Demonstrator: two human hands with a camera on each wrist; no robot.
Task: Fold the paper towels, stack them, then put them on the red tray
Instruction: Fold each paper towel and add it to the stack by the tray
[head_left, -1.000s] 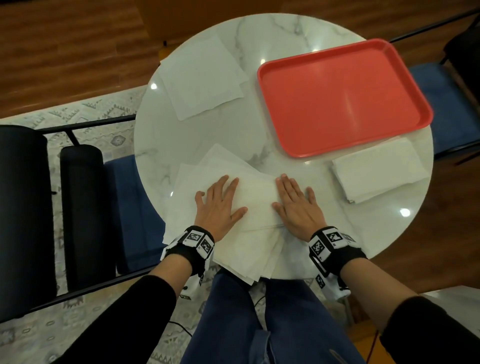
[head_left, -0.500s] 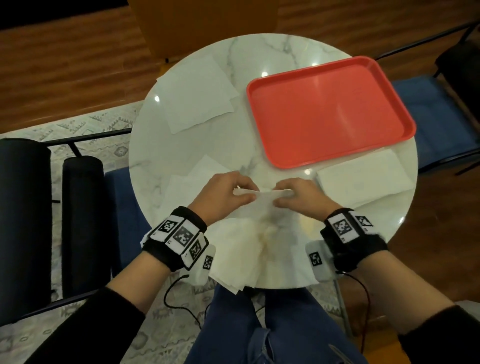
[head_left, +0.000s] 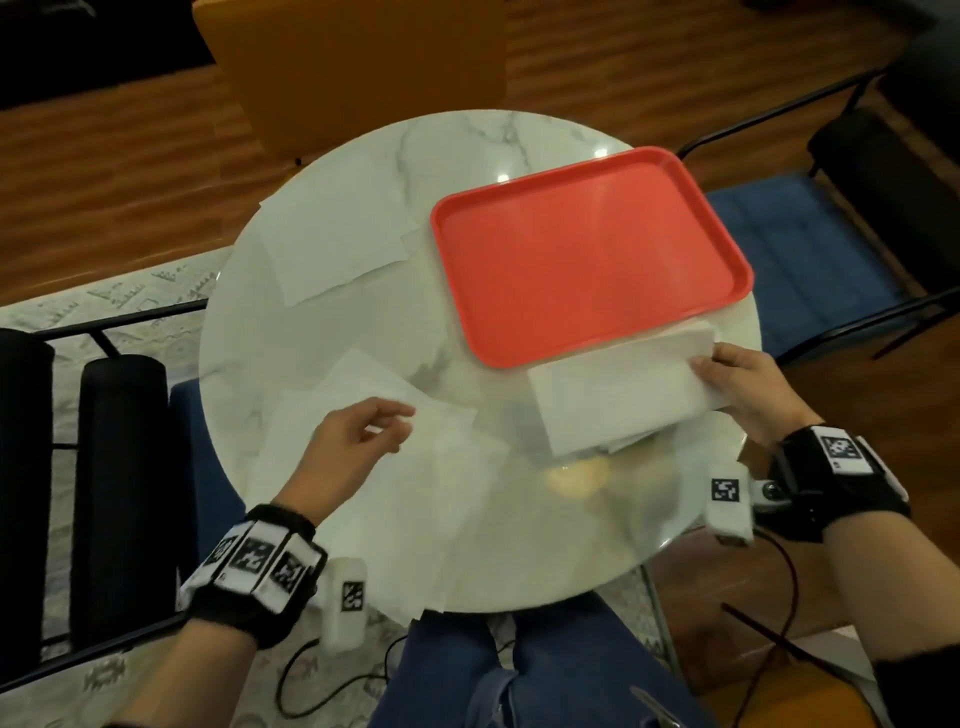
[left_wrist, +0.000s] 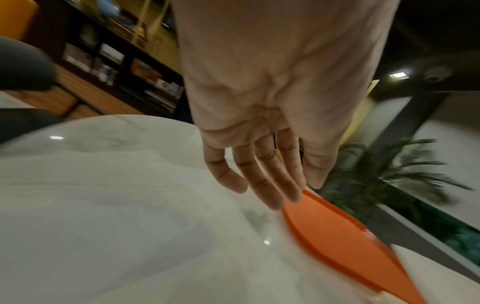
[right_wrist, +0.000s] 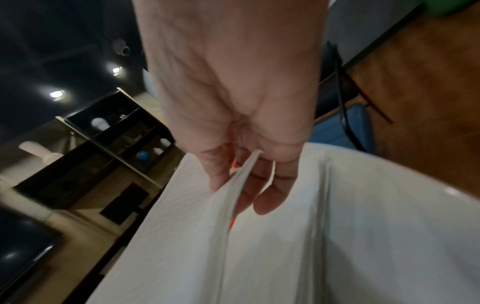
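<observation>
The round white marble worktop carries a red rectangular plastic tray, with nothing on it yet. A loose pile of unfolded white paper towels and a separate sheet seem left to fold. The right hand pinches a folded white towel over the folded stack beside the tray; the left hand hovers slack, holding nothing.

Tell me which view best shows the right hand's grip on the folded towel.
The right wrist view: the right hand pinches the folded paper towel's edge between thumb and fingers. The head view shows only the hand's back; the left wrist view misses it.
</observation>
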